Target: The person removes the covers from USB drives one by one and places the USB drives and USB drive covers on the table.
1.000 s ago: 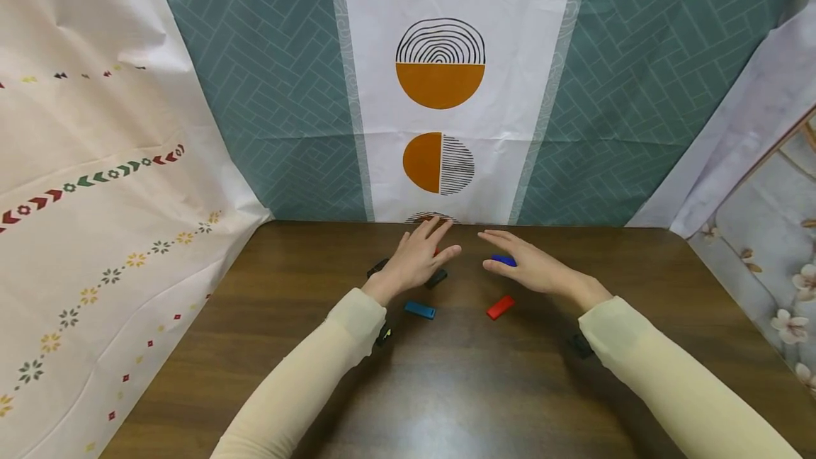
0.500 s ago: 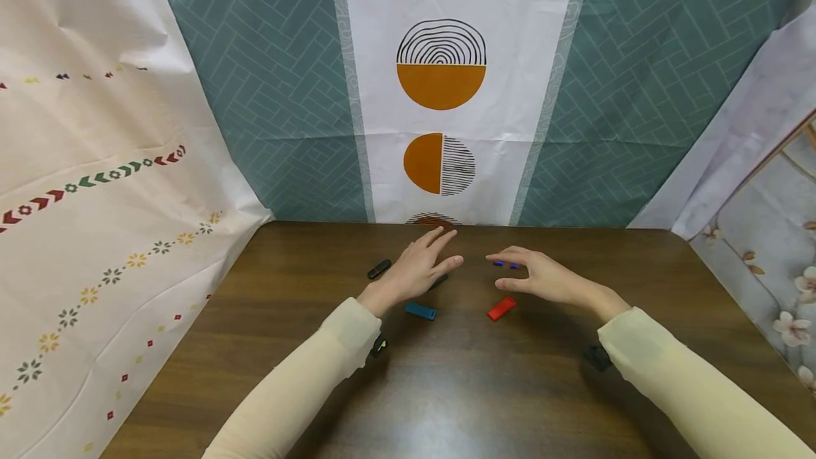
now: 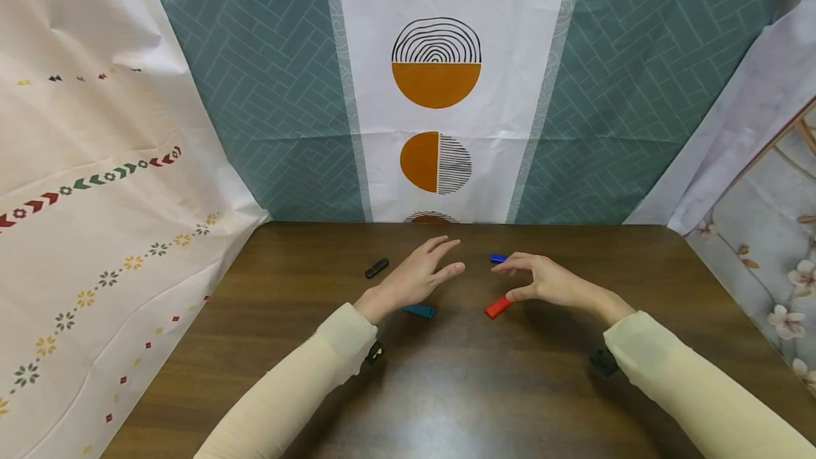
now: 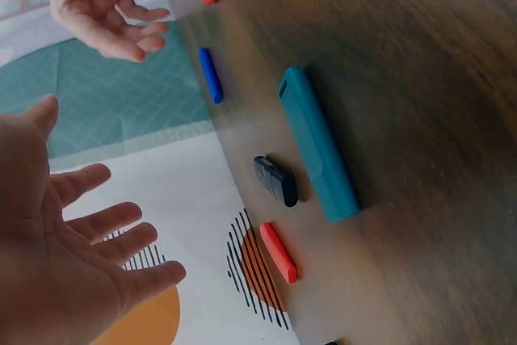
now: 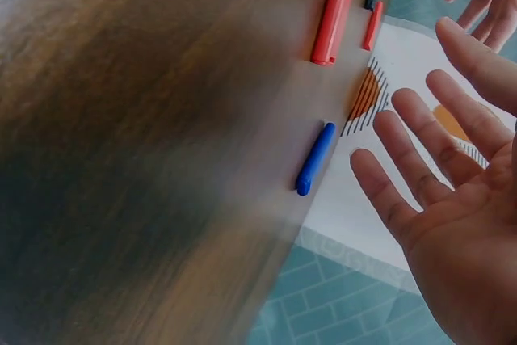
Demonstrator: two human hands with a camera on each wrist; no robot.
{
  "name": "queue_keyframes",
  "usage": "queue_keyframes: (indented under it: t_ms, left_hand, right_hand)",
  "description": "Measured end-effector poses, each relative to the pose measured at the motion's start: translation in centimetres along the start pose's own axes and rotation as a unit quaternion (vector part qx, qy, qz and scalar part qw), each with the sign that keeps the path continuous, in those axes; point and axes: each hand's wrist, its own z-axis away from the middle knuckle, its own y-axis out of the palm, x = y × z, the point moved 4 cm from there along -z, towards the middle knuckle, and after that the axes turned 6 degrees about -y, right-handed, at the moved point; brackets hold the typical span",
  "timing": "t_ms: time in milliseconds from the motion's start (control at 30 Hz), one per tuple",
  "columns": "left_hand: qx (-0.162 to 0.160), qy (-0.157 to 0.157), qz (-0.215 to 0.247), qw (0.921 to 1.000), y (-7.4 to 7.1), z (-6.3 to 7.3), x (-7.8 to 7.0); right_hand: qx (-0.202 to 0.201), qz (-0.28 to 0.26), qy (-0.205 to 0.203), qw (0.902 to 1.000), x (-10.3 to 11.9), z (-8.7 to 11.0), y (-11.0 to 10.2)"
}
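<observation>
My left hand (image 3: pixel 414 278) hovers over the table with fingers extended and nothing held. It overlaps a teal USB stick (image 3: pixel 419 311) in the head view. A black USB stick (image 4: pixel 276 181) and a small red one (image 4: pixel 279 253) show in the left wrist view; the left hand hides both in the head view. My right hand (image 3: pixel 551 282) is raised with relaxed, slightly bent fingers, holding nothing. Its thumb overlaps the larger red USB stick (image 3: pixel 498 307) in the head view, while a blue USB stick (image 3: pixel 499 258) lies just beyond its fingertips.
Another black USB stick (image 3: pixel 377 268) lies farther left on the brown wooden table (image 3: pixel 446 388). Behind the table's far edge hangs a patterned curtain (image 3: pixel 293 91). A cream cloth (image 3: pixel 95 232) borders the left side.
My right hand has moved slightly right and nearer, with its thumb now over the larger red stick. The left hand has shifted slightly lower, covering a black and a small red stick.
</observation>
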Motion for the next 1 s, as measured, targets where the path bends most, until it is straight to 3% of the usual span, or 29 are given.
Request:
queue_keyframes:
  t_ms: [567,1000]
  left_hand:
    - [0.030,0.009,0.036,0.9989,0.6,1.2,-0.5]
    - [0.055,0.007,0.036,0.9978,1.9,1.8,-1.1]
  right_hand:
    - [0.025,-0.031,-0.002,0.9992,-0.8,0.8,0.7]
    - [0.036,-0.013,-0.002,0.9992,-1.4,0.8,1.5]
